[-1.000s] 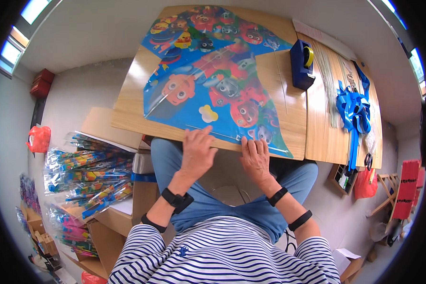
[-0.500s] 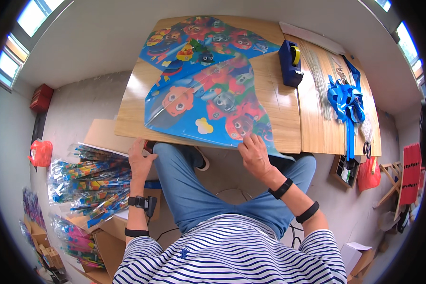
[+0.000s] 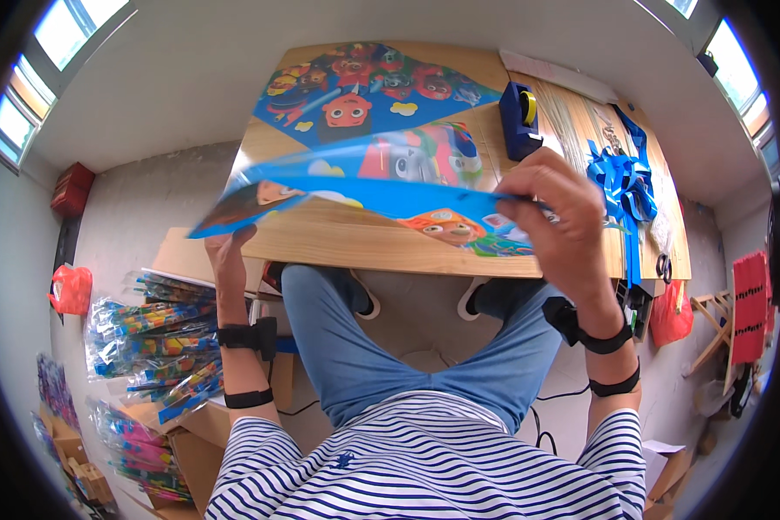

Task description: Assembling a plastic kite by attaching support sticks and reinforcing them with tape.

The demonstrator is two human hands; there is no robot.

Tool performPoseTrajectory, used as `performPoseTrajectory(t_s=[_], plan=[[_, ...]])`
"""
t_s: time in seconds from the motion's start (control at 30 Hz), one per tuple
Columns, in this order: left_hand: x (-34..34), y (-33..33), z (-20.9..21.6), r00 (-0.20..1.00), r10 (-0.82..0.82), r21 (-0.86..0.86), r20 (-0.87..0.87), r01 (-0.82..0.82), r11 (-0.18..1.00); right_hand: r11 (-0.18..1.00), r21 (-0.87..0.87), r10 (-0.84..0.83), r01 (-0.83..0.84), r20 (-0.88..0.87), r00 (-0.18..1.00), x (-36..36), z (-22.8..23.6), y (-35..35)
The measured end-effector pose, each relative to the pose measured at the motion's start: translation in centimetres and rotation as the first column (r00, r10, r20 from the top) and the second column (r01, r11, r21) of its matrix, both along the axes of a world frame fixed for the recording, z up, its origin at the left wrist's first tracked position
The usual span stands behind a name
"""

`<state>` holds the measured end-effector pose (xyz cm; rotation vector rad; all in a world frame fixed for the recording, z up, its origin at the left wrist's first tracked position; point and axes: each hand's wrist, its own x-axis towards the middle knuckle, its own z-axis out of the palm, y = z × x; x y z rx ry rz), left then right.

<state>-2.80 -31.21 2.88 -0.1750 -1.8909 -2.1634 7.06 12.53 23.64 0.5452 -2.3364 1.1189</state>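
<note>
A thin, glossy kite sheet (image 3: 390,195), printed in blue with cartoon faces, is raised off the near part of the table and bends in a curve. At its right end, the fingers of my right hand (image 3: 563,221) are closed on the edge. My left hand (image 3: 227,260) is at the lower left corner, thumb against the sheet; the other fingers are mostly hidden behind it, and the corner appears gripped there. Behind, a second kite sheet (image 3: 347,113) with a similar print lies flat on the table.
The wooden table (image 3: 321,247) carries a blue tape dispenser (image 3: 520,121), thin rods (image 3: 562,113), tangled blue ribbon (image 3: 622,184) and scissors (image 3: 664,268) on the right. Bagged colourful bundles (image 3: 152,338) are piled low at left. A red bag (image 3: 670,314) hangs by the right edge.
The near sheet has come up off the table and swung into a curve, uncovering more of the sheet behind. My right hand rose rightward with its edge; my left moved onto its left corner.
</note>
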Motion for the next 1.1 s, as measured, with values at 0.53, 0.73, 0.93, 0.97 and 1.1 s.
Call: performPoseTrajectory(t_s=[0.53, 0.73, 0.93, 0.97, 1.1], plan=[[-5.4, -2.2, 12.7, 0.956, 0.23, -0.078, -0.18, -0.247, 0.966, 0.703, -0.702, 0.166, 0.119, 0.325, 0.931, -9.9, -1.9, 7.3], [-13.2, -6.7, 10.1, 0.856, 0.443, -0.54, -0.268, -0.514, 0.667, 0.773, -0.5, 0.012, 0.391, 0.627, 0.779, -17.5, -14.7, 6.5], [-20.5, -5.3, 6.7, 0.811, 0.371, -0.81, -0.452, -0.547, 0.21, 0.782, -0.332, -0.186, 0.527, 0.682, 0.707, -19.9, -23.4, 5.8], [-21.4, -4.4, 6.3, 0.814, 0.345, -0.809, -0.468, -0.551, 0.203, 0.765, -0.324, -0.195, 0.556, 0.707, 0.68, -20.0, -24.4, 6.0], [-24.0, -1.0, 4.8, 0.838, 0.351, -0.871, -0.418, -0.48, 0.108, 0.746, -0.232, -0.283, 0.624, 0.739, 0.612, -20.1, -26.6, 6.9]])
